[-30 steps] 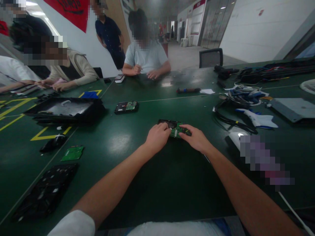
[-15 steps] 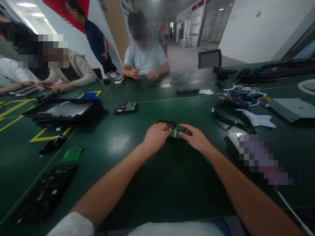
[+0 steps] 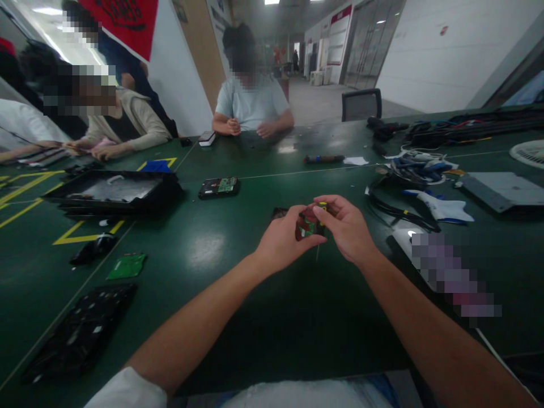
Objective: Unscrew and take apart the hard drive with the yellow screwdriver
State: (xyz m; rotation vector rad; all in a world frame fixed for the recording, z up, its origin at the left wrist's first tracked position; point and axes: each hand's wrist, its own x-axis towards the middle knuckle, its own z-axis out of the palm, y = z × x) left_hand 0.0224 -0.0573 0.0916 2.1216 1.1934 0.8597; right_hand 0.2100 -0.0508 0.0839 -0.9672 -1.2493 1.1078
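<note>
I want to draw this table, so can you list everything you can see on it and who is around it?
Hard drive: one, black, partly hidden behind the hands.
Screwdriver: one, red and yellow handle, held upright between both hands.
Second hard drive: one, black with a green board, further back.
Green board: one, left.
Black tray: one, left.
Mouse: one, black, left.
Cables: a blue and black tangle, right.
Table: one, dark green.
People: three seated, one standing.
Left hand, right hand: raised together.
</note>
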